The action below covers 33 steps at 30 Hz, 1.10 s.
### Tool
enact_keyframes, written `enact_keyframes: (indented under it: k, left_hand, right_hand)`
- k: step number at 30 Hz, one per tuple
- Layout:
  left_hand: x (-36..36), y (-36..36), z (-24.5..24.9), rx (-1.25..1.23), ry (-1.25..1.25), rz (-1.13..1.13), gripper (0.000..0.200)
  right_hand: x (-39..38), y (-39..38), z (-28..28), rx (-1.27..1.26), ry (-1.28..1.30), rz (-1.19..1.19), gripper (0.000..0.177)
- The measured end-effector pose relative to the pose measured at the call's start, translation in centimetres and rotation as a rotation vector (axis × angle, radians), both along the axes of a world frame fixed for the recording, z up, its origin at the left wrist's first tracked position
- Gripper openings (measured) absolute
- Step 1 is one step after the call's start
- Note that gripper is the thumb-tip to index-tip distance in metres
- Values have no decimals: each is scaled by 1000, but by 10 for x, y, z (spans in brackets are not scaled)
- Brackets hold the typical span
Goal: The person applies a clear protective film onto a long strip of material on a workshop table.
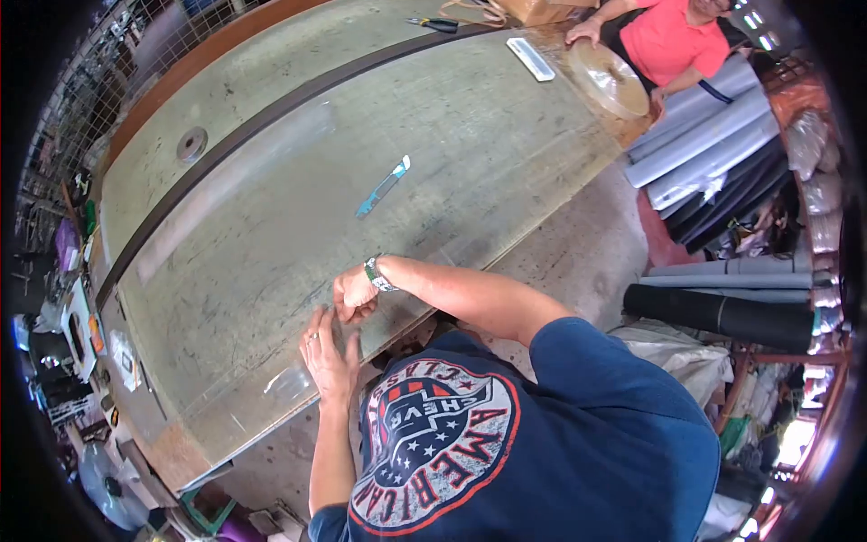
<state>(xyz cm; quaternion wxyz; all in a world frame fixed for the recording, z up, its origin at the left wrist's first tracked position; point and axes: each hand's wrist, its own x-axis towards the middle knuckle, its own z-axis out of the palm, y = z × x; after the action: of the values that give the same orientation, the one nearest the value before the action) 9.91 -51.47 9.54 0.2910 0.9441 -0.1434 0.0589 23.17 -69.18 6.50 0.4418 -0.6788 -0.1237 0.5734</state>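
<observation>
My left hand (330, 359), with a ring on one finger, is held over the near edge of the worktable (244, 244), its fingers stretched and the thumb apart. Just beyond it, my right hand (357, 294) is bent down at the wrist with its fingers curled together. Whatever those fingers may hold is hidden or too small to make out. A patterned green-and-white watch (379, 275) circles the right wrist. Further up the table lies a teal utility knife (384, 186), touched by neither hand. Beside my left hand, a shiny clear patch (287, 383) shows at the table edge.
A long dark strip (271, 117) runs across the table. Beyond it are a small round roll (191, 144) and pliers (433, 24). A white tray-like object (530, 60) lies near another person (673, 45), who touches a large roll of tape (610, 81). Rolled sheets (713, 135) stand right.
</observation>
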Motion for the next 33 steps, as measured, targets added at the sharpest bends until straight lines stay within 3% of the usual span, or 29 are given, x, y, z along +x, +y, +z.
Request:
enact_keyframes:
  k: [2, 5, 6, 8, 9, 10, 11, 13, 15, 22, 27, 33]
  left_hand:
    - [7, 9, -12, -127, 92, 27, 42]
    - [3, 32, 9, -383, 476, 127, 15]
    - [4, 39, 18, -351, 590, 109, 15]
    - [11, 65, 43, -243, 716, 50, 19]
    - [17, 77, 52, -173, 733, -20, 22]
    - [16, 85, 58, -290, 841, 56, 25]
    - [16, 92, 66, -327, 891, 114, 25]
    - [8, 123, 75, -365, 958, 170, 24]
    - [10, 153, 69, -359, 981, 168, 21]
    - [-28, 300, 60, -451, 966, 292, 19]
    - [-56, 415, 31, -335, 912, 343, 17]
    - [-66, 474, 15, -403, 736, 328, 12]
  right_hand:
    - [7, 2, -9, -8, 4, 62, 17]
    - [-1, -5, -12, 48, -100, 103, 46]
    - [-5, -1, -6, 78, -142, 146, 55]
    - [-23, -8, -5, 201, -553, 266, 71]
    - [-26, -12, 20, 206, -496, 378, 68]
    - [-24, -9, 28, 163, -469, 558, 59]
    - [-35, -18, 20, 323, -521, 405, 45]
    - [-45, -21, 26, 305, -468, 314, 34]
    - [-44, -21, 36, 243, -234, 221, 25]
    - [-39, 17, 36, 137, 119, 85, 23]
    - [-40, 63, 35, 65, 63, 79, 25]
    - [-45, 73, 18, -37, -117, 80, 23]
